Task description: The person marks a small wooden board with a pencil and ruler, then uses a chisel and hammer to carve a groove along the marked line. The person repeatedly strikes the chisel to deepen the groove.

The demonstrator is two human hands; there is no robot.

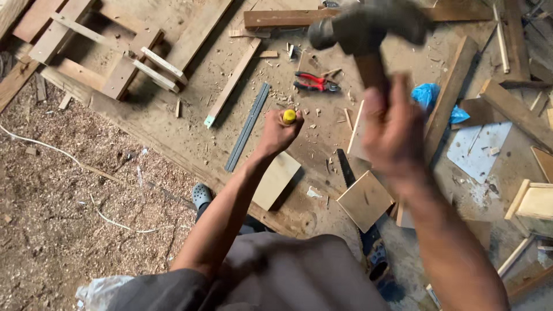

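Our right hand (394, 135) is clenched around the wooden handle of a dark, heavy-headed hammer (360, 29), raised high and blurred. Our left hand (277, 131) is closed in a fist around a yellow-capped, rod-like tool (288, 117), held upright above the worn wooden work platform (173, 124); what its lower end meets we cannot tell, since the fist hides it.

We judge the main risk to be a glancing strike. The yellow cap is small and sits just above our knuckles, so a slightly off-line blow could land on the fist, or skid off and tip the tool sideways. A loose grip on the hammer would make that worse.

The platform adds trouble of its own. Red-handled pliers (314, 82) lie just beyond the left hand, a grey metal bar (247, 126) beside it, and a pale square plywood offcut (364, 200) nearer us, among chips and sawdust. Anything struck or knocked could jump or slide here.
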